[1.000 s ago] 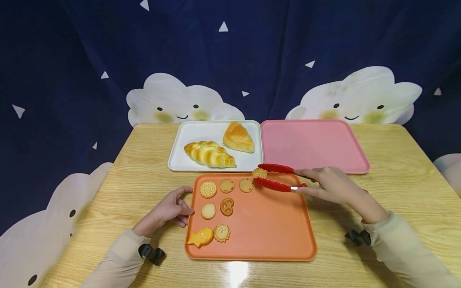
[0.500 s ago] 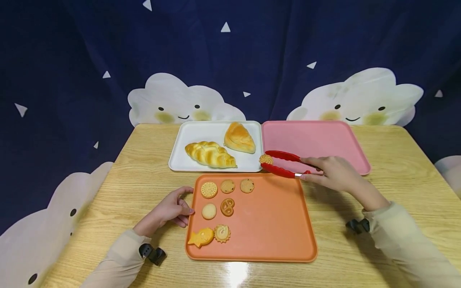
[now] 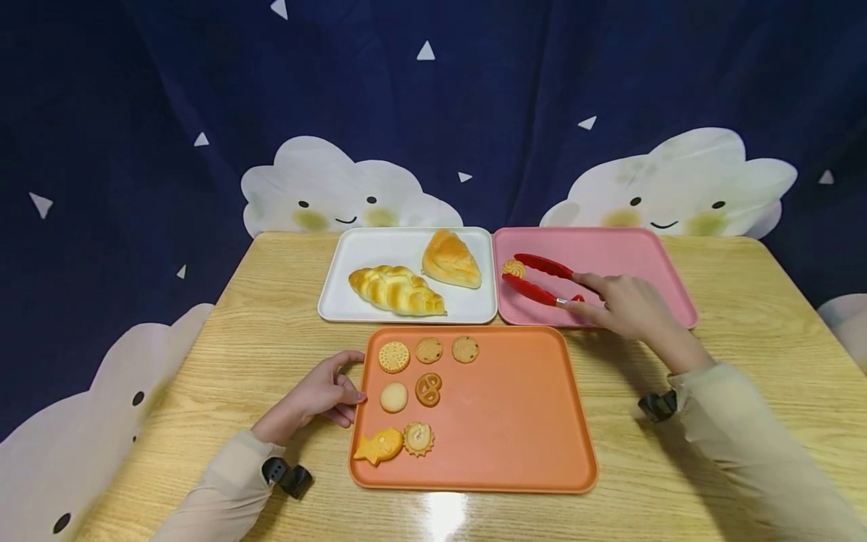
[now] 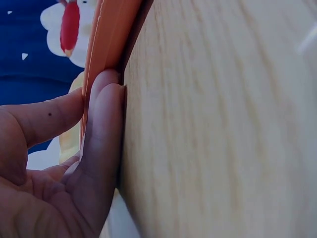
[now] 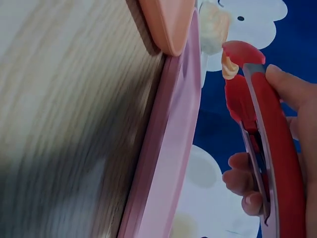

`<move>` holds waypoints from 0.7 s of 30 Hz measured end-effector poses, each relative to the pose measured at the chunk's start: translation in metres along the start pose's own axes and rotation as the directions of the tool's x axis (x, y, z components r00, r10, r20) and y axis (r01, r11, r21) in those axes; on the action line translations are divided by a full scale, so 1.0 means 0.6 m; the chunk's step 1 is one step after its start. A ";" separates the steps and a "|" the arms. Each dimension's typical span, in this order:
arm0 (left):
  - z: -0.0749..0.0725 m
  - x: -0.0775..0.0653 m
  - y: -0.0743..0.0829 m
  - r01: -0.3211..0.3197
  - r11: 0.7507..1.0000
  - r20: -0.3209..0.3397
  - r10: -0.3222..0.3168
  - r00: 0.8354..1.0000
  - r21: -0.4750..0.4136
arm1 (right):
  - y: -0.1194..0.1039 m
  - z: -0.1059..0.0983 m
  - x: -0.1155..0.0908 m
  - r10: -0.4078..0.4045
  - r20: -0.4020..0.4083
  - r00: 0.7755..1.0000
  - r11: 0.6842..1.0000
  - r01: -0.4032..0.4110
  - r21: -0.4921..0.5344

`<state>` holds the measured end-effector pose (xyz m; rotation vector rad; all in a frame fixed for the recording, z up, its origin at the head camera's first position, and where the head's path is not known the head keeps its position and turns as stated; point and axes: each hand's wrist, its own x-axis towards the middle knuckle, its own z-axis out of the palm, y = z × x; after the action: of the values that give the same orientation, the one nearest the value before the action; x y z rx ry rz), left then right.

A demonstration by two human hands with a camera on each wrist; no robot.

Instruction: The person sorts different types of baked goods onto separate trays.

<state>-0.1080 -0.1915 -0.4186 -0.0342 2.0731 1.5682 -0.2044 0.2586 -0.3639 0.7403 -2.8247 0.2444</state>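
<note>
- Orange tray (image 3: 515, 429), nearest the wearer: seven pieces, all toward its left side. Near row, fish-shaped cookie (image 3: 379, 446) and scalloped cookie (image 3: 418, 439); middle row, plain round cookie (image 3: 393, 397) and pretzel (image 3: 428, 390); far row, dotted biscuit (image 3: 393, 357) and two speckled cookies (image 3: 429, 350).
- Left hand (image 3: 325, 391) pinches the left edge of that tray, thumb at the rim.
- White tray (image 3: 372, 245), farther back: braided loaf (image 3: 397, 290); behind it to the right, triangular pastry (image 3: 451, 261).
- Right hand (image 3: 633, 305) grips red tongs (image 3: 531, 290); tong tips pinch the swirl cookie (image 3: 513, 269) over the left part of the pink tray (image 3: 603, 245), just beside the white one.
- Left wrist view adds: a finger set low against the orange tray's outer side, by the wood; hidden from the head camera.
- Right wrist view adds: swirl cookie raised between the tips, fingers curled round the handles.
- Versus half a second earlier: tongs and swirl cookie now farther back, past the pink tray's near-left corner. Left hand and seven pieces unchanged.
</note>
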 end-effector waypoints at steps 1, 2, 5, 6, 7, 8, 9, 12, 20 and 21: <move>0.000 0.000 0.000 0.000 1.000 0.000 0.000 1.000 0.000 | 0.001 0.001 0.003 0.013 -0.004 1.000 1.000 -0.013 0.000; 0.000 0.000 0.000 0.000 1.000 0.001 0.000 1.000 0.001 | 0.002 0.001 0.006 0.026 -0.008 1.000 1.000 -0.026 0.001; 0.000 -0.001 0.000 0.001 1.000 0.004 -0.001 1.000 0.002 | 0.005 0.003 0.016 0.072 -0.010 0.997 0.997 -0.071 0.015; 0.000 -0.001 0.000 0.001 1.000 0.005 -0.001 1.000 0.003 | 0.006 0.003 0.019 0.091 -0.010 0.996 0.996 -0.090 0.021; 0.000 -0.001 -0.001 0.001 1.000 0.006 -0.001 1.000 0.004 | 0.007 0.003 0.022 0.110 -0.008 0.994 0.993 -0.110 0.031; -0.001 -0.001 -0.001 0.000 1.000 0.006 0.000 1.000 0.005 | 0.008 0.004 0.026 0.130 -0.009 0.992 0.991 -0.129 0.037; -0.001 -0.001 -0.001 0.000 1.000 0.006 0.000 1.000 0.005 | 0.009 0.004 0.029 0.148 -0.011 0.989 0.988 -0.147 0.044; -0.001 -0.001 0.000 -0.004 1.000 0.007 0.004 1.000 0.003 | 0.012 0.007 0.039 0.194 -0.012 0.981 0.980 -0.193 0.051; -0.001 -0.001 -0.001 -0.008 1.000 0.010 0.008 1.000 -0.001 | 0.018 0.013 0.059 0.245 0.028 0.969 0.968 -0.246 0.046; -0.001 -0.001 -0.001 -0.009 1.000 0.009 0.009 1.000 0.000 | 0.019 0.015 0.061 0.252 0.035 0.967 0.966 -0.253 0.047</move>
<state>-0.1075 -0.1925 -0.4185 -0.0175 2.0692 1.5702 -0.2427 0.2496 -0.3645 0.3933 -2.9476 0.3502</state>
